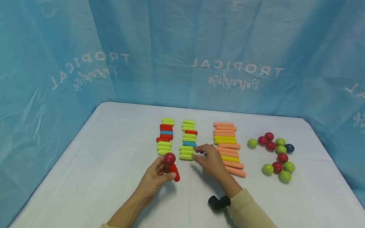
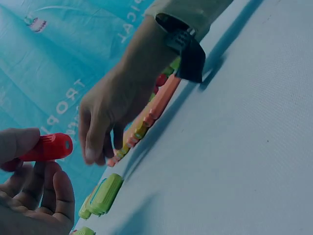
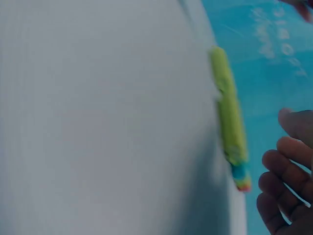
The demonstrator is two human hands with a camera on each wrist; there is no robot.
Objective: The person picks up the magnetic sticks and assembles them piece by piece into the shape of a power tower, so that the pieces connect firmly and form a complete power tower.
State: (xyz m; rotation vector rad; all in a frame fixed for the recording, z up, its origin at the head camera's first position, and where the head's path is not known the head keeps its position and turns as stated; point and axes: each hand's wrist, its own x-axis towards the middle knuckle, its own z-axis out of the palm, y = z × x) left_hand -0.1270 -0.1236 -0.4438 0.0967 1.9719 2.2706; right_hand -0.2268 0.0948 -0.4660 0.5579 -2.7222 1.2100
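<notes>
My left hand (image 1: 153, 179) is raised over the near part of the white table and pinches a short red ribbed plastic stick (image 1: 175, 172) between thumb and fingers. A small hole shows in the end of this stick in the left wrist view. A dark red ball (image 1: 169, 158) sits at the stick's far end, by the fingertips; I cannot tell whether the two are joined. My right hand (image 1: 211, 161) hovers with parted, loosely bent fingers beside the near green sticks (image 1: 186, 153) of the middle column. Nothing is between its fingers in the right wrist view (image 3: 293, 176).
Left of the middle column lies another column of green, red and blue sticks (image 1: 166, 132). Longer orange and yellow sticks (image 1: 225, 132) form a column to the right, partly behind my right hand. Red, green and dark blue balls (image 1: 270, 146) lie further right. Blue curtains (image 1: 172, 83) surround the table.
</notes>
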